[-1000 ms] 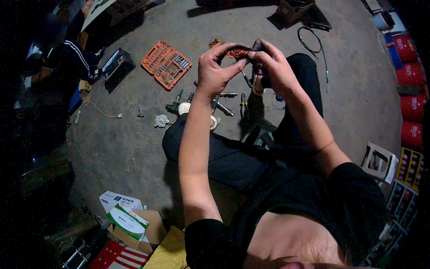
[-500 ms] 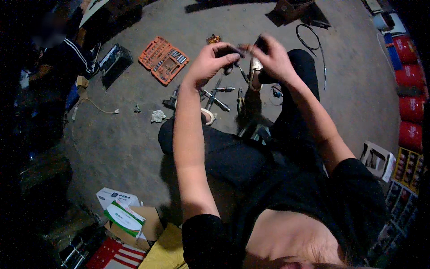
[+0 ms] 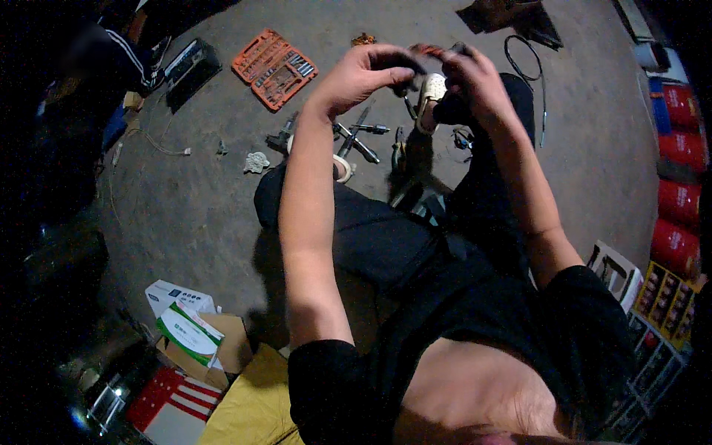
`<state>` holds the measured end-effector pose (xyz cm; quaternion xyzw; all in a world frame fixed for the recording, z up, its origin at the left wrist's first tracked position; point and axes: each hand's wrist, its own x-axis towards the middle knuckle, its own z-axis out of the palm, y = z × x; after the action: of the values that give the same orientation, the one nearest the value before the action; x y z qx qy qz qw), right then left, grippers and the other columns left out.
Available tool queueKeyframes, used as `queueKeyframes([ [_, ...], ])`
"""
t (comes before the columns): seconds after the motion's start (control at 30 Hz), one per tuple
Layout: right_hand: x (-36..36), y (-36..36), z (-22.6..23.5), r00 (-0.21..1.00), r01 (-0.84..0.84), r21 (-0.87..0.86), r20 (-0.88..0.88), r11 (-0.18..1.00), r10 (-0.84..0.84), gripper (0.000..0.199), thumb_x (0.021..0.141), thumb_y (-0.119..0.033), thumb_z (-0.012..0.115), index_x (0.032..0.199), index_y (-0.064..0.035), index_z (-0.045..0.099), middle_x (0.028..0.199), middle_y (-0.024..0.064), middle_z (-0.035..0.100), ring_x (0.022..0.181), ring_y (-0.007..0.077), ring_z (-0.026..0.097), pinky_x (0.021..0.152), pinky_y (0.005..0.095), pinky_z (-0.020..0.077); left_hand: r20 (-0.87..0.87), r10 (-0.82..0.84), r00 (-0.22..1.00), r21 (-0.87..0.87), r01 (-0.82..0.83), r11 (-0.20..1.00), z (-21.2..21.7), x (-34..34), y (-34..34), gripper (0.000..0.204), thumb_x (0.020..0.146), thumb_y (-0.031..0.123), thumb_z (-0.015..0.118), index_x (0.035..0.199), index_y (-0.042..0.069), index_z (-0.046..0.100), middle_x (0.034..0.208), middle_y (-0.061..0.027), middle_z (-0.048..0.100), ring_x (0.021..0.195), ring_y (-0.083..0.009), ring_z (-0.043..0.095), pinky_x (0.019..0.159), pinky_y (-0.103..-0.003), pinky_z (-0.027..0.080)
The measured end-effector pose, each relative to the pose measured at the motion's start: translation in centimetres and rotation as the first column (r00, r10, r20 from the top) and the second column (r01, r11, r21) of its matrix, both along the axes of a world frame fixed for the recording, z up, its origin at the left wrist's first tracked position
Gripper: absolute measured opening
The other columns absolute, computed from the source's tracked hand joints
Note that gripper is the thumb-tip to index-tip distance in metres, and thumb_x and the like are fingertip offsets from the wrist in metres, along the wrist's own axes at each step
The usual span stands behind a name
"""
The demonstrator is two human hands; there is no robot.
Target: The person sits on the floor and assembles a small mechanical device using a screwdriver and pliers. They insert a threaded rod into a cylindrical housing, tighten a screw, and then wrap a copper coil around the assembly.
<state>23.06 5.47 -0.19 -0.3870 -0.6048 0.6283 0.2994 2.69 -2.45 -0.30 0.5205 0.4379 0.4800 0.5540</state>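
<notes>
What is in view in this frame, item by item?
orange plastic socket set case: one, orange, open on the concrete floor, upper left
metal hand tools: several, grey, floor below the hands
roll of pale tape: one, whitish, beside the left forearm
black cable: one, floor, upper right
red cylinders: several, right edge
green-and-white cardboard box: one, lower left
small dark part: one, held between both hands
left hand: raised
right hand: raised

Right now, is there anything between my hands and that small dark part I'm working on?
Nothing visible. The left hand and right hand both already grip the small dark part, raised above the tools on the concrete floor. Fingers hide most of the part, so the exact hold cannot be told.
</notes>
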Motion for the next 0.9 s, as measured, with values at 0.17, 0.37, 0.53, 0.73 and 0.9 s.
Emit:
queueKeyframes([
  [0.17,1.6,-0.9,1.8,0.788,-0.496,-0.378,-0.574,0.782,0.222,0.036,0.077,-0.029,0.058,0.100,-0.0008,0.055,0.087,0.0137,0.061,0.061,0.0106,0.051,0.046,0.0217,0.0354,0.127,-0.186,0.974,0.018,0.185,0.983,-1.3,-0.2,1.0,0.030,0.078,0.012,0.067,0.104,0.001,0.057,0.088,-0.0045,0.062,0.080,-0.0113,0.058,0.075,-0.025,0.047],
  [0.37,1.1,-1.1,0.1,0.736,-0.617,0.389,0.592,0.683,0.328,0.033,0.079,-0.025,0.059,0.089,0.0057,0.052,0.078,0.0164,0.059,0.071,0.0228,0.057,0.063,0.0394,0.0436,-0.200,-0.162,0.966,-0.136,0.136,0.981,0.1,0.1,0.7,0.020,0.078,0.019,0.068,0.088,0.002,0.067,0.074,-0.0020,0.062,0.070,-0.0081,0.057,0.063,-0.022,0.045],
  [0.53,1.2,0.8,0.6,0.978,-0.140,-0.387,-0.196,0.911,0.067,0.025,0.080,-0.029,0.059,0.085,-0.0058,0.054,0.076,0.0061,0.056,0.064,0.0125,0.052,0.049,0.0244,0.0383,-0.093,-0.208,0.974,-0.051,0.204,0.978,-1.0,1.1,0.3,0.025,0.079,0.022,0.068,0.094,0.002,0.067,0.072,-0.0003,0.061,0.062,-0.0061,0.050,0.056,-0.023,0.041],
  [0.73,3.6,-0.7,1.3,0.784,-0.513,-0.087,0.359,0.854,0.507,0.037,0.075,-0.022,0.059,0.103,0.0018,0.057,0.091,0.0138,0.060,0.080,0.0219,0.057,0.068,0.0312,0.0476,-0.134,-0.214,0.968,-0.113,0.199,0.973,-0.7,-0.2,0.7,0.022,0.080,0.023,0.066,0.089,0.002,0.068,0.073,0.0002,0.062,0.064,-0.0056,0.050,0.058,-0.020,0.040],
  [0.9,1.7,0.3,-0.1,0.994,0.016,-0.089,0.110,0.996,-0.006,0.028,0.079,-0.026,0.056,0.094,-0.0020,0.058,0.082,0.0069,0.060,0.074,0.0171,0.055,0.059,0.0313,0.0427,-0.194,-0.254,0.948,-0.018,0.255,0.967,-0.7,0.7,0.2,0.025,0.080,0.023,0.067,0.091,0.001,0.067,0.074,-0.0006,0.062,0.067,-0.0057,0.051,0.061,-0.021,0.042],
])
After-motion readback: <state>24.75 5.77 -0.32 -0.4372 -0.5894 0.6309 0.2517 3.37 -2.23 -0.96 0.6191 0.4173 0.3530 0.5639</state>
